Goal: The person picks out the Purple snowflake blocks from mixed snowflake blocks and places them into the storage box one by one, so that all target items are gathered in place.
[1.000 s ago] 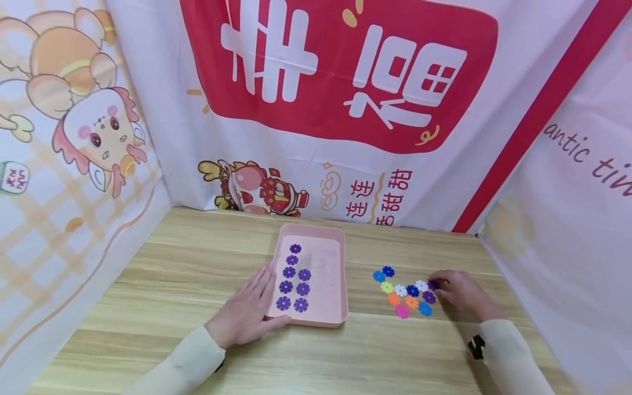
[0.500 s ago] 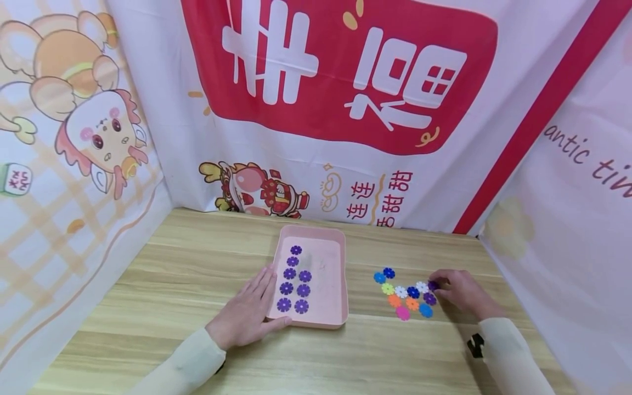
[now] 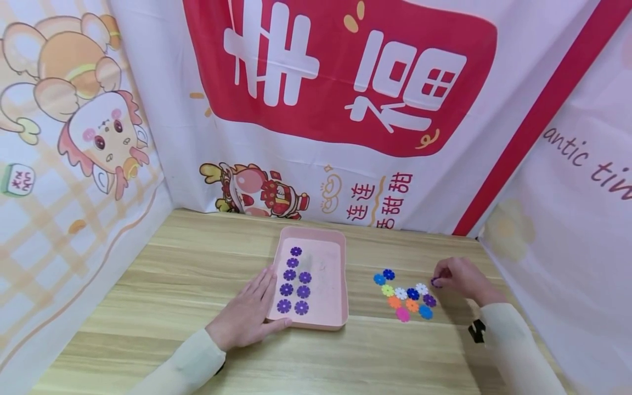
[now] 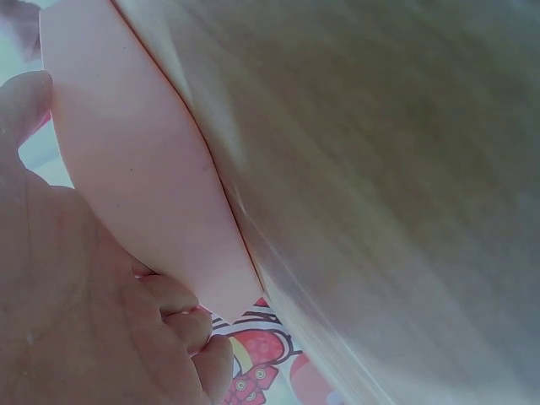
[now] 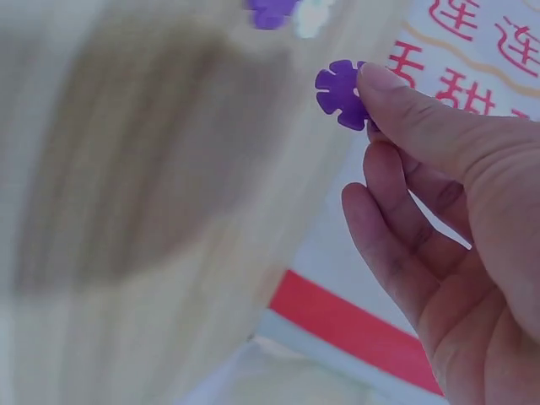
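Note:
My right hand (image 3: 461,277) pinches a purple plastic snowflake disc (image 5: 342,95) between thumb and fingertips, held off the table beside a group of discs. In that group, a second purple disc (image 3: 429,300), a white disc (image 3: 421,288) and a light-blue disc (image 3: 425,311) lie closest to the hand. My left hand (image 3: 245,311) rests on the left edge of the pink tray (image 3: 344,285), its fingers along the side and its thumb at the front left corner. Inside the tray, purple discs (image 3: 303,292) lie in two columns on the left half.
Other loose discs on the wooden table (image 3: 222,247) include a pink disc (image 3: 402,314), an orange disc (image 3: 394,301) and a yellow-green disc (image 3: 387,291). Printed cloth hangs behind (image 3: 321,126) and along both sides of the table.
My right hand has lifted a purple disc up and away from the group, moving slightly back and to the right. The left hand stays on the tray.

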{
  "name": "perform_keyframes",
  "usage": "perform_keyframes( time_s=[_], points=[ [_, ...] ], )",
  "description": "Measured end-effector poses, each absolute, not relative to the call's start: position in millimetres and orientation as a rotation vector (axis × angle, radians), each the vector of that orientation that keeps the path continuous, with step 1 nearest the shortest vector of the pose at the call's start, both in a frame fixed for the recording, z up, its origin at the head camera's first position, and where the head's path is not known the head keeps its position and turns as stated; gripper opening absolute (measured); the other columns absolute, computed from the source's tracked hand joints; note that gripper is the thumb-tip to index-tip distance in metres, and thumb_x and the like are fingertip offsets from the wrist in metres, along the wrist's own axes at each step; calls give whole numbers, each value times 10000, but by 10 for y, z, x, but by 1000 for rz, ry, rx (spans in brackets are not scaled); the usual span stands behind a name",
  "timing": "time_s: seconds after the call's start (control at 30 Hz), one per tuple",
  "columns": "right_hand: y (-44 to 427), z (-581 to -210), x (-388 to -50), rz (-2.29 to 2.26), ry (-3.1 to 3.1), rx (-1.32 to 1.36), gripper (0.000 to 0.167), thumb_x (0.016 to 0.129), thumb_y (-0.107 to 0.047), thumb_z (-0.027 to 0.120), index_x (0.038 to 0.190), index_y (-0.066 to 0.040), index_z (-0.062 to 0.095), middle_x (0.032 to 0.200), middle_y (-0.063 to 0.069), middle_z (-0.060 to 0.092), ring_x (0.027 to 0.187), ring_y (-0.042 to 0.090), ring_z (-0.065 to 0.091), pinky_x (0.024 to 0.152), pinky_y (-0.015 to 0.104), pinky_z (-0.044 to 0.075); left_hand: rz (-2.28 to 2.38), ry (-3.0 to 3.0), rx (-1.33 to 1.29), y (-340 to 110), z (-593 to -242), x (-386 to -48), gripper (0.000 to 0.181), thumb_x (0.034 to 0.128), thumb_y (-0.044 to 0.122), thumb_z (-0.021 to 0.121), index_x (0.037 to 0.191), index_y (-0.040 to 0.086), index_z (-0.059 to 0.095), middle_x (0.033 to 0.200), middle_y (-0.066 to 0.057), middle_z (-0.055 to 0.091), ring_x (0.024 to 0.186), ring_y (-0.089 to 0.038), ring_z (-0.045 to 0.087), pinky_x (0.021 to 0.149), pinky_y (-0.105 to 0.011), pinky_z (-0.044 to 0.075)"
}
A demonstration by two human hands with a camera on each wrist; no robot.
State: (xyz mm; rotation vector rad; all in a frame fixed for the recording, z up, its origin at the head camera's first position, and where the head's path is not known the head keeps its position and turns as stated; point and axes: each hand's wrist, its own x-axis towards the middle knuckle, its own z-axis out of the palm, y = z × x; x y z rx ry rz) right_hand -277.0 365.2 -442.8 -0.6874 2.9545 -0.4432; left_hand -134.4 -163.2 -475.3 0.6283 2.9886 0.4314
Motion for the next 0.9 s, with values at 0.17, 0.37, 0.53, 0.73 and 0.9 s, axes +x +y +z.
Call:
perform_keyframes(
  time_s=[0.17, 0.37, 0.53, 0.73, 0.9],
  points=[
    [3409, -4230, -2849, -423, 2905, -675, 93, 913, -83, 820, 862, -145, 774, 820, -37, 752, 742, 88, 648, 726, 337, 638, 434, 2988, 631, -1629, -4767, -1346, 1051, 1010, 732, 471, 1650, -56, 199, 1757, -244, 102, 1644, -425, 140, 1341, -564, 199],
    [3002, -4035, -2955, -358, 2825, -725, 87, 930, -91, 806, 908, -172, 784, 877, -46, 756, 788, 107, 663, 796, 374, 653, 451, 2985, 628, -1623, -4768, -1348, 1044, 1012, 717, 488, 1650, -59, 204, 1757, -243, 106, 1644, -428, 141, 1340, -570, 202],
    [2623, -3902, -3050, -350, 2791, -829, 62, 936, -123, 810, 905, -170, 783, 863, -58, 755, 788, 124, 682, 754, 310, 629, 459, 2980, 619, -1630, -4768, -1337, 1050, 1008, 720, 492, 1654, -52, 193, 1760, -236, 100, 1646, -422, 136, 1341, -564, 200],
    [2173, -3734, -3189, -330, 2782, -926, 51, 949, -144, 802, 901, -155, 790, 852, -38, 765, 758, 101, 666, 738, 295, 616, 469, 2972, 607, -1629, -4768, -1346, 1059, 1003, 736, 485, 1660, -39, 185, 1766, -222, 91, 1650, -413, 129, 1344, -562, 195],
    [1808, -3705, -3307, -329, 2790, -972, 55, 955, -162, 800, 900, -166, 791, 856, -54, 768, 763, 96, 687, 740, 287, 614, 467, 2970, 606, -1621, -4768, -1351, 1061, 1001, 740, 485, 1660, -37, 191, 1767, -218, 89, 1650, -413, 128, 1344, -563, 196]
  ],
)
